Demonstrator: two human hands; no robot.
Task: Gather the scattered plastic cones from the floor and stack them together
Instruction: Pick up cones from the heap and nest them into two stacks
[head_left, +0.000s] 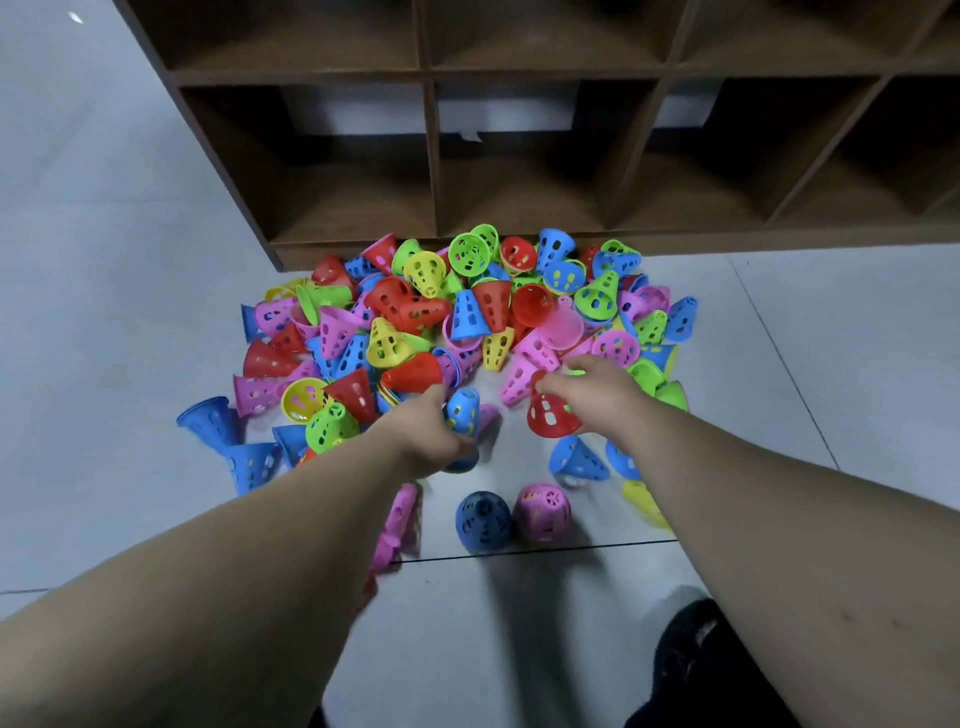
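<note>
Far left: two blue cones (228, 441) lie tipped at the pile's edge, not collected yet. Heap of perforated plastic cones (457, 312) in red, yellow, green, pink and blue sits on the grey floor (130, 312) against the base of the brown cubby shelf (519, 130), nearly all loose. Step looks like early gathering.

My left hand (431, 441) reaches forward, forearm extended, fingers closed round a blue cone (462, 410). A short nested run with a red cone (410, 374) at its end lies just past that hand; can't tell if I'm gripping it too.

Near me, one dark blue cone (483, 519) and one pink cone (543, 512) stand upright, side by side.

My right hand (597, 395) is palm down, fingers curled over a holed red cone (550, 415), touching its top; closed grip, or nearly.

Next, I'd guess: lift the red, align the open end, seat it onto the stack. More blue cones lie under my right wrist.
</note>
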